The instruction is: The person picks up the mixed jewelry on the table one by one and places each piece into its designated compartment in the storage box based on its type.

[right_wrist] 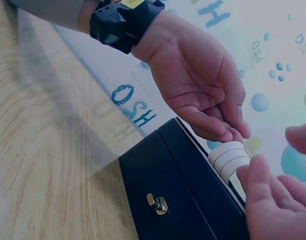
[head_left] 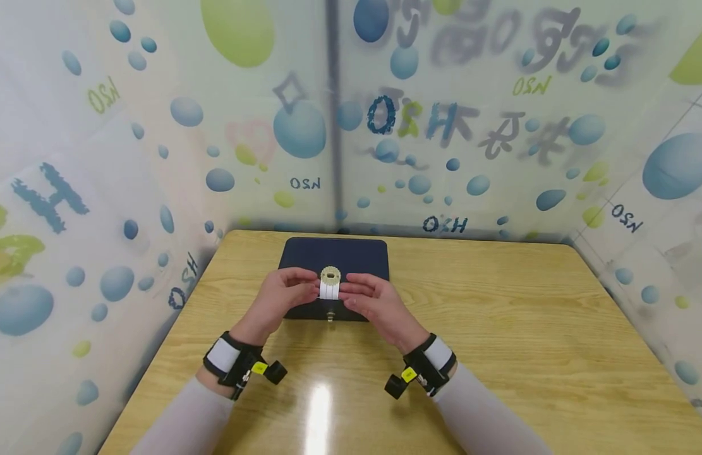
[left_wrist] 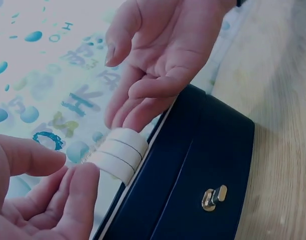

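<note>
A dark navy case or bag [head_left: 335, 250], its kind not certain, lies toward the back of the wooden table. A white strap [head_left: 330, 291] with stitched lines arches over its edge. On the strap's end is a gold slotted plate [head_left: 330, 269]. Below it, a gold turn-lock [left_wrist: 211, 199] sticks out of the front face. My left hand [head_left: 284, 292] is at the strap's left side, fingers lightly bent, fingertips right beside it. From the other side my right hand [head_left: 381, 302] reaches in, fingers extended at the strap's right edge. Firm contact cannot be told.
The wooden table [head_left: 498, 328] extends to the right and front of the case. Walls [head_left: 441, 145] printed with blue and green drops stand behind and at both sides. Each wrist wears a strapped camera, one being the left wrist camera [head_left: 275, 371].
</note>
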Demonstrator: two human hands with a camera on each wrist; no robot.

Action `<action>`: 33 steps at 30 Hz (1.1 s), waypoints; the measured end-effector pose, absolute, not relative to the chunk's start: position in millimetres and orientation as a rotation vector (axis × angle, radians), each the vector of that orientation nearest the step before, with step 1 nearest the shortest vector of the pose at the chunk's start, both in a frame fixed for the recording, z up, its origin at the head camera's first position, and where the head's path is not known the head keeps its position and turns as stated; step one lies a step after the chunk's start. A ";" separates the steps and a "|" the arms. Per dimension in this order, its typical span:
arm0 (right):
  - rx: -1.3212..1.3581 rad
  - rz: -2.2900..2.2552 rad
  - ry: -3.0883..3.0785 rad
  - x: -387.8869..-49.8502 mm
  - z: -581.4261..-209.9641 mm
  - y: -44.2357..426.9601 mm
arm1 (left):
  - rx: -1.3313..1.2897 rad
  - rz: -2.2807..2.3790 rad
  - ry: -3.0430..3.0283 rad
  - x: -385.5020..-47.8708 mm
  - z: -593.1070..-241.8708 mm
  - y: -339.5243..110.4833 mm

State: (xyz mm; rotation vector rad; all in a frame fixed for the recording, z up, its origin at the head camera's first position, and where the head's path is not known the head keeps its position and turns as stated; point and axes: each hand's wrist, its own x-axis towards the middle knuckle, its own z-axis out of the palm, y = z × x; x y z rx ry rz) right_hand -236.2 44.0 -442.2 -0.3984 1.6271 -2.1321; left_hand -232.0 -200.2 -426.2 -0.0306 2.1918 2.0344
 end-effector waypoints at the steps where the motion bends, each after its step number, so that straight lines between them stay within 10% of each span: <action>1: -0.391 -2.125 1.651 -235.7 -442.6 43.2 | -0.028 2.035 2.198 -231.7 -426.4 -199.7; 33: -0.676 -1.427 2.617 -217.1 -480.0 23.2 | 0.234 1.368 2.730 -212.9 -447.7 -188.6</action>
